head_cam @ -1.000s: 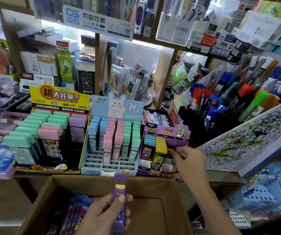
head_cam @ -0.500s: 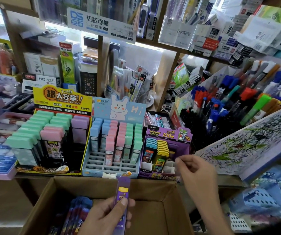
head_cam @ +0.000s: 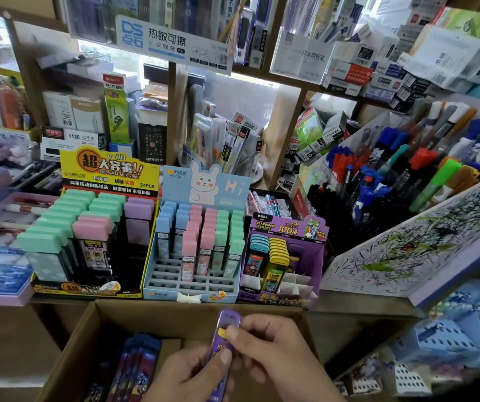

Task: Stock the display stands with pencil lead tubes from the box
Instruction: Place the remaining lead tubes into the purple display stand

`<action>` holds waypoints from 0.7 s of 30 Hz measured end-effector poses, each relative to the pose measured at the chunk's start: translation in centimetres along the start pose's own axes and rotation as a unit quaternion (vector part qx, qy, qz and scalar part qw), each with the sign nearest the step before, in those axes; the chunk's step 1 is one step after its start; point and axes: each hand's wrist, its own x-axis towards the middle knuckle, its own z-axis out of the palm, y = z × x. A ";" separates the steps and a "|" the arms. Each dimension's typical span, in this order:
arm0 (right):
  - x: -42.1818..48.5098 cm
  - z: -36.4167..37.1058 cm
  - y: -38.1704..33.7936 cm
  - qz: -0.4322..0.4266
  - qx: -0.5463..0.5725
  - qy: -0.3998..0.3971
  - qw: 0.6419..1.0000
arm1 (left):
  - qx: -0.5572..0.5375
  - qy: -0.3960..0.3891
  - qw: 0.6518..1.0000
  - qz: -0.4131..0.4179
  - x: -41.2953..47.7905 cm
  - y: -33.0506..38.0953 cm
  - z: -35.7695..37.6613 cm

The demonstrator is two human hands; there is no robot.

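Over the open cardboard box (head_cam: 111, 317), low in the head view, both hands meet on one purple tube (head_cam: 228, 319). The left hand (head_cam: 186, 378) grips it from below, fingers wrapped behind it and the thumb pressed across its front. The right hand (head_cam: 279, 352) comes in from the right with its fingers curled together onto the upper half of the tube, one fingertip (head_cam: 232, 332) lying on the yellow label. Its thumb cannot be made out. The tube stands nearly upright, tilted slightly right, with its top end just below the shelf edge.

Inside the box, to the left of the hands, lies a bundle of dark blue tubes (head_cam: 134, 367).

On the shelf behind the box, three stands sit side by side. The purple stand (head_cam: 286, 227), on the right, has a row of blue-capped tubes (head_cam: 257, 248), a row of yellow-capped tubes (head_cam: 279, 250) and bare white dividers in front. The blue stand (head_cam: 192, 294) is in the middle and the yellow stand (head_cam: 108, 175) is on the left.
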 end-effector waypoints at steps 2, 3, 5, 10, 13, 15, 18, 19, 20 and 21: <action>0.0 -0.2 0.0 -0.014 0.015 -0.002 1.000 | 0.009 -0.033 0.999 -0.010 -0.3 0.1 -0.6; -0.1 -0.4 0.1 -0.020 0.024 0.000 1.000 | 0.029 -0.065 0.997 -0.007 -0.6 0.1 -1.0; -0.1 -0.9 0.1 -0.034 0.047 0.010 0.998 | 0.099 -0.091 0.991 0.020 -1.2 -0.2 -2.0; -0.4 -3.1 -0.3 -0.083 0.033 0.093 0.992 | 0.257 0.029 0.964 0.056 -1.5 0.0 -4.7; -0.6 -4.8 -0.7 -0.104 -0.008 0.144 0.984 | 0.326 0.046 0.941 0.076 -2.0 1.0 -6.8; -0.7 -6.0 -1.2 -0.123 -0.025 0.168 0.978 | 0.368 0.033 0.926 0.073 -1.8 1.5 -8.1; -0.9 -7.7 -1.9 -0.151 -0.042 0.206 0.966 | 0.429 0.013 0.902 0.054 -0.9 1.3 -10.1; -0.9 -8.1 -2.2 -0.158 -0.046 0.219 0.962 | 0.441 0.013 0.896 0.055 -0.5 0.9 -10.6; -0.9 -8.6 -2.4 -0.168 -0.049 0.232 0.957 | 0.460 0.009 0.886 0.060 0.0 0.3 -11.1; -0.8 -9.0 -2.6 -0.181 -0.053 0.246 0.951 | 0.475 0.010 0.877 0.075 0.6 -0.3 -11.4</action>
